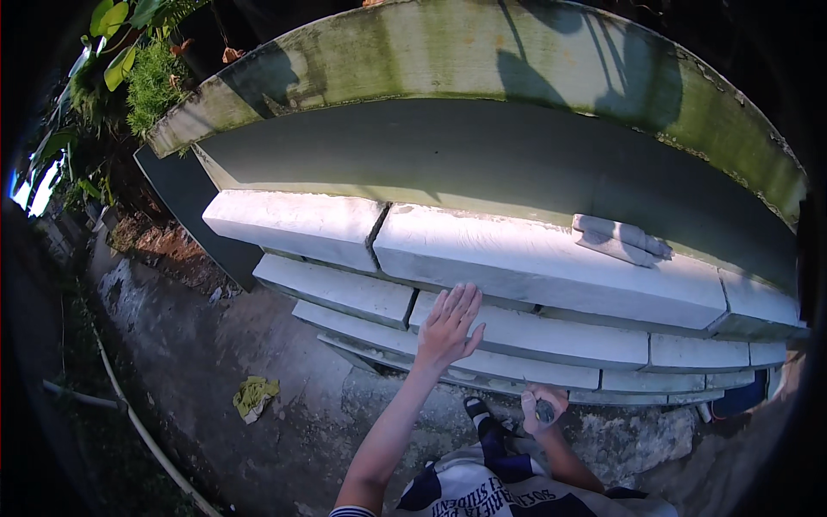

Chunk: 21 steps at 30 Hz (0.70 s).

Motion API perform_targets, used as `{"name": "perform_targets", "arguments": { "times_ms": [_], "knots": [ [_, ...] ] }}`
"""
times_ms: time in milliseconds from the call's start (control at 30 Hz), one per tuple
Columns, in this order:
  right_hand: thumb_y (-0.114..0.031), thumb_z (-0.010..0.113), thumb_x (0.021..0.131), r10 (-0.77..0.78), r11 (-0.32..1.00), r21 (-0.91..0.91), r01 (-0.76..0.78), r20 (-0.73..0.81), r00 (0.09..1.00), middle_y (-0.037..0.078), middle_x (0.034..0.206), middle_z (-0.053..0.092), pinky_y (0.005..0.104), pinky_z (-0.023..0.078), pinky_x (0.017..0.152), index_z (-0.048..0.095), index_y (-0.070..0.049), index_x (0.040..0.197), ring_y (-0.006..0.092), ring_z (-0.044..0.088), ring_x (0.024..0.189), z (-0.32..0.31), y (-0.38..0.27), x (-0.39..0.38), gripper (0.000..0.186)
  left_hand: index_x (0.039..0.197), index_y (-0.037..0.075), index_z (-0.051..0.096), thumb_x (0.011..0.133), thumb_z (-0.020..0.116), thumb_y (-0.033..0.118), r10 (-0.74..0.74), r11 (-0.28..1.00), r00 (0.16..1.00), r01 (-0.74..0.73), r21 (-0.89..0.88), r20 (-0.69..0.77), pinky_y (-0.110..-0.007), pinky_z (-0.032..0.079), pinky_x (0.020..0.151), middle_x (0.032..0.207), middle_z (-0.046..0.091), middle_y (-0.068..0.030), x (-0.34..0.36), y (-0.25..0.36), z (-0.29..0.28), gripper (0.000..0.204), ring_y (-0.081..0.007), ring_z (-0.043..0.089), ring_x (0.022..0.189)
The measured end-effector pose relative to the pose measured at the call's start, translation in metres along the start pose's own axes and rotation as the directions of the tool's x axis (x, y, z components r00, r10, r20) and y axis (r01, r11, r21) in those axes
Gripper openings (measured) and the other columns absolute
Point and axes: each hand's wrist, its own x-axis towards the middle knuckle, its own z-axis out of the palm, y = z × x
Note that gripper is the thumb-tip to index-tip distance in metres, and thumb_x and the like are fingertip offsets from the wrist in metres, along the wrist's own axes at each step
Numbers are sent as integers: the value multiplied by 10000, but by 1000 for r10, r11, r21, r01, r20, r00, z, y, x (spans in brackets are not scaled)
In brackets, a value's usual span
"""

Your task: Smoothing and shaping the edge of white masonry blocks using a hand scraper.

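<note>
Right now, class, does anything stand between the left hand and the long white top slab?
Nothing visible does: the left hand overlaps the white slab at its front face; the grey piece lies farther right, on top.

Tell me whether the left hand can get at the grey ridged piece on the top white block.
Probably yes: the left hand looks empty, and nothing visible blocks its way to the grey ridged piece on the white block.

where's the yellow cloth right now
In the head view, the yellow-green cloth lies crumpled on the ground at lower left, between the long pale pipe and the person's left forearm.
</note>
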Motion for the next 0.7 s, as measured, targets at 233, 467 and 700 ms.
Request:
{"name": "perform_targets", "arguments": {
  "times_ms": [233, 467, 700],
  "knots": [
    [-2, 656, 816, 23, 999, -37, -25, -39, 999, 107, 588, 576, 319, 458, 508, 471, -28, 632, 239, 586, 488, -3, 6, -4, 262, 1510, -63, 384, 893, 618, 319, -475, 877, 848, 477, -51, -235, -515, 231, 1221, 1593, 321, -295, -2, -40, -29, 762, -422, 276, 1509],
    [-25, 657, 836, 98, 986, -140, -91, 42, 994, 99, 593, 578, 321, 455, 519, 467, -39, 628, 236, 588, 496, -1, 6, -3, 282, 1518, -6, 412, 929, 603, 367, -109, 987, 994, 108, -118, -1, -470, 254, 1221, 1598, 362, -224, 15, 20, -11, 723, -357, 317, 1504],
    [-102, 656, 857, 114, 991, -72, -112, 33, 993, 104, 626, 620, 332, 479, 567, 482, -34, 650, 261, 618, 531, 11, 11, 5, 279, 1519, 13, 422, 931, 606, 393, 46, 998, 999, -45, 48, -18, -462, 265, 1218, 1593, 384, -196, 11, -2, -7, 724, -337, 336, 1497]
  ]
}}
